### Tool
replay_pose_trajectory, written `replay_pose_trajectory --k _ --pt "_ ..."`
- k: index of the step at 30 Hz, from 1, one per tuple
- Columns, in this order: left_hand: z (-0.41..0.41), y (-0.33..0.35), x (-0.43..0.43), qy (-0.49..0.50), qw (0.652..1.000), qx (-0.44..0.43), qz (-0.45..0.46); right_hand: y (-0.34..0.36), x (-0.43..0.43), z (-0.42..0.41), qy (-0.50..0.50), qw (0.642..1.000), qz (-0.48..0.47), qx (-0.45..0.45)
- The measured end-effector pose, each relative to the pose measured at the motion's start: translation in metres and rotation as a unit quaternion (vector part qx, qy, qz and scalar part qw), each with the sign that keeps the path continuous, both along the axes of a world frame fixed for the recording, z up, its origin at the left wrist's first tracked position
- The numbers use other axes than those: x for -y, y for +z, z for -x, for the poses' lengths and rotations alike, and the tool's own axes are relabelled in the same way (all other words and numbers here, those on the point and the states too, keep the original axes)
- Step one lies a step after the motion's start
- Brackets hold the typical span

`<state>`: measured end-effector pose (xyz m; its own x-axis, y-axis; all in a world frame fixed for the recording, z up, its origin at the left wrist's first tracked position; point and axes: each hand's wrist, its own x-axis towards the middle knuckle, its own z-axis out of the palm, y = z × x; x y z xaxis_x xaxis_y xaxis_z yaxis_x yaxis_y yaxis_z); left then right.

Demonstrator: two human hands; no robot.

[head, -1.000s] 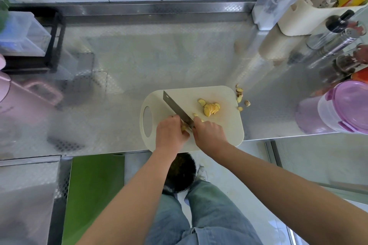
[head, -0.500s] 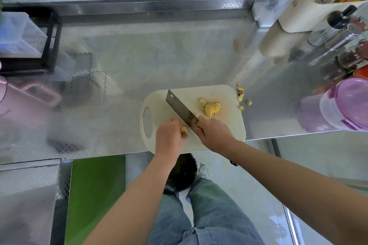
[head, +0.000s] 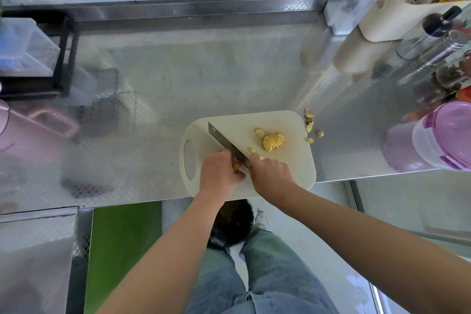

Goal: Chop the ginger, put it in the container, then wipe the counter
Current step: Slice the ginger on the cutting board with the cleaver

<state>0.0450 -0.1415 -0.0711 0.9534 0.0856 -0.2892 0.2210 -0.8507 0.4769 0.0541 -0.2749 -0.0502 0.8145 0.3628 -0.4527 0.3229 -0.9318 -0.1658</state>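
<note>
A cream cutting board [head: 293, 168] lies at the steel counter's front edge. My left hand [head: 219, 173] grips a small piece of ginger [head: 237, 167] on the board. My right hand [head: 271, 173] holds the handle of a cleaver [head: 224, 141], whose blade lies edge down against that ginger and points up-left. A pile of yellow ginger slices [head: 272, 141] sits on the board right of the blade. Several peel scraps [head: 312, 126] lie on the counter by the board's right corner. A container with a purple lid [head: 443, 135] stands at the right.
Steel counter [head: 204, 79]. A black rack with clear boxes [head: 33, 56] and a pink jug [head: 33, 132] stand at the left. A cream caddy [head: 397, 15], shakers and jars [head: 438, 46] crowd the right back. A dark bin [head: 233, 224] sits on the floor below the board.
The cleaver rose a little half a second ago and has come down again on the ginger piece. Both hands stay in the same spot on the board.
</note>
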Motion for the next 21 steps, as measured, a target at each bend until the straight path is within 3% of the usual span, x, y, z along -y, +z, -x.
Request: replay_pose_trajectory --k 6,14,21 --pt "-0.001 0.005 0.003 0.038 0.999 -0.023 0.021 -0.003 0.005 0.001 0.003 1.0 -0.015 0.005" --pt "0.014 -0.006 0.0 0.095 0.993 0.052 0.047 0.008 0.017 -0.004 -0.065 0.988 -0.133 0.038" --pt "0.019 -0.009 -0.002 0.094 0.992 0.086 0.015 0.009 0.009 0.0 -0.068 0.991 -0.111 0.015"
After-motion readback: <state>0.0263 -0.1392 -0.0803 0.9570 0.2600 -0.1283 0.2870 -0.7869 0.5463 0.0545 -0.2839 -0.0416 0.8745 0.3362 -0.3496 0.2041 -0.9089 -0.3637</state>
